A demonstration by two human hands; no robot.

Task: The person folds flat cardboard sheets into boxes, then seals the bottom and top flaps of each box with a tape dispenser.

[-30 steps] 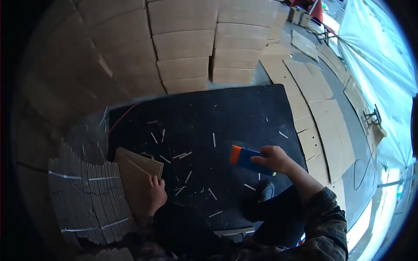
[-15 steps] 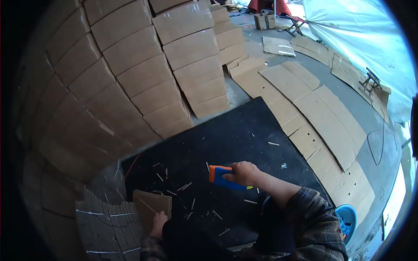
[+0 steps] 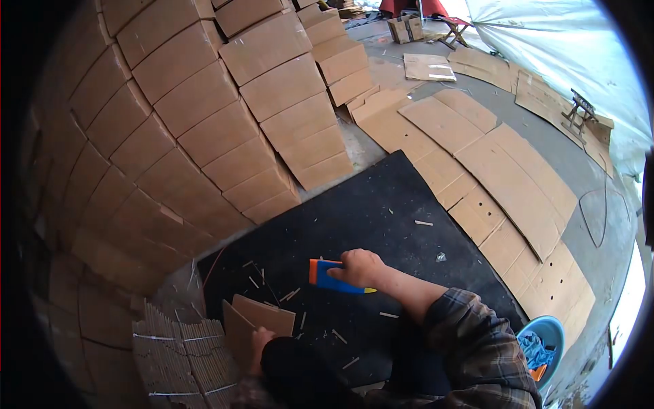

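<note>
Head view: right hand [image 3: 359, 267] gripping the blue and orange tool [image 3: 327, 276] in a closed grip, hovering low over the black mat [image 3: 381, 204]; left hand [image 3: 260, 339] pressing on the flat cardboard pieces [image 3: 262, 320] by the bundled stack [image 3: 178, 358], fingers laid flat, nothing seen clasped. Best keeping the tool's orange end angled toward the cardboard, the pieces pinned firmly, fingers well off the tool's path, loose slivers [image 3: 293, 294] brushed clear.

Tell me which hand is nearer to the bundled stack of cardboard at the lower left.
Left. The left hand rests on loose cardboard pieces right beside the bundled stack; the right hand holds a blue-and-orange tool farther away.
</note>
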